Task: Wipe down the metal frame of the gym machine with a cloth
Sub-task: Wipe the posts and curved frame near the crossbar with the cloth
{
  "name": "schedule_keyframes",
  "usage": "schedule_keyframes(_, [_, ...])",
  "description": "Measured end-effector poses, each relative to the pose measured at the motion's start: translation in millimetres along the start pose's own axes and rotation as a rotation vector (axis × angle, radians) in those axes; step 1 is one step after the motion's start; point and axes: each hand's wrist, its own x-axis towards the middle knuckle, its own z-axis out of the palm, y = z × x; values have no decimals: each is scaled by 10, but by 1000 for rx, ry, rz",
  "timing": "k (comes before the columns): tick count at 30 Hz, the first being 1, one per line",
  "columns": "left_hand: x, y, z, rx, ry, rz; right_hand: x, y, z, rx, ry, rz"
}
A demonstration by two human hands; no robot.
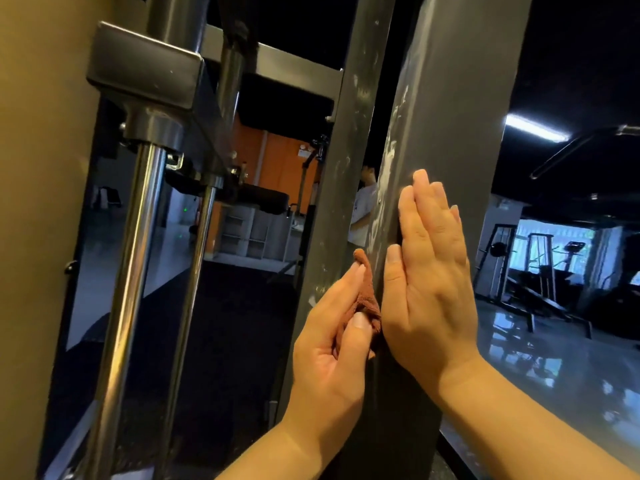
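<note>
Right before us in the head view, two dark grey uprights of the metal frame [450, 98] rise side by side with a narrow black gap between them, and the wider one fills the middle of the picture. Its paint carries pale smears and scuffs. The left grip [332, 341] is clenched around the rust-brown cloth [367, 299], thumb on top and fingers behind, and holds it bunched against the near edge of the wider upright, just at the gap. The right grip [429, 282] is released, its fingers straight and together, the palm laid flat on the face of the same upright, just beside the cloth.

To the left we see two chrome guide rods [138, 237] running down from a grey block [149, 64], and beyond them a tan pillar [34, 168] takes up the picture's edge. Through the gap between the uprights we glimpse a person in a white shirt [363, 209], mostly hidden by the frame. Behind the rods stand an orange wall [277, 161] and a low grey shelf unit [252, 233].

The floor under the machine is a dark mat [225, 323]; to the right it turns to a glossy grey floor [554, 358] that mirrors the light. A strip light [536, 128] glows on the black ceiling, and other gym machines [540, 261] stand well apart before a bright window.
</note>
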Motion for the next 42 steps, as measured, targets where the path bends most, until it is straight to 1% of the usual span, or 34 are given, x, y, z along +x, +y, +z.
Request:
schedule_keyframes(5, [131, -20, -19, 52, -42, 31, -27, 55, -7, 55, 18, 1])
schedule_keyframes(7, [366, 15, 15, 47, -58, 83, -25, 46, -9, 68, 19, 10])
schedule_keyframes(11, [809, 92, 113, -16, -76, 111, 1, 17, -24, 73, 24, 58])
schedule_keyframes(13, [773, 47, 98, -27, -103, 154, 50, 6, -52, 62, 31, 77])
schedule_keyframes(16, [500, -103, 28, -47, -100, 203, 127, 26, -53, -57, 36, 19])
schedule_keyframes(18, [390, -159, 12, -51, -92, 214, 138, 41, -22, -68, 21, 6])
schedule_keyframes(24, [887, 98, 124, -107, -148, 106, 111, 43, -14, 38, -2, 45])
schedule_keyframes(27, [862, 120, 122, -97, -147, 82, 81, 36, -6, 77, 0, 50])
schedule_keyframes(32, [409, 3, 9, -122, -30, 80, 77, 34, -12, 64, 8, 32])
schedule_keyframes(34, [441, 17, 20, -117, -9, 81, 79, 29, -8, 55, 13, 26])
schedule_keyframes(36, [590, 69, 68, -53, 0, 99, 70, 31, -8, 52, 10, 25])
schedule_keyframes(39, [851, 148, 134, 6, -31, 75, 57, 46, -6, 78, 21, 35])
schedule_keyframes(42, [812, 145, 109, -42, -101, 40, 67, 48, -7, 69, 30, 29])
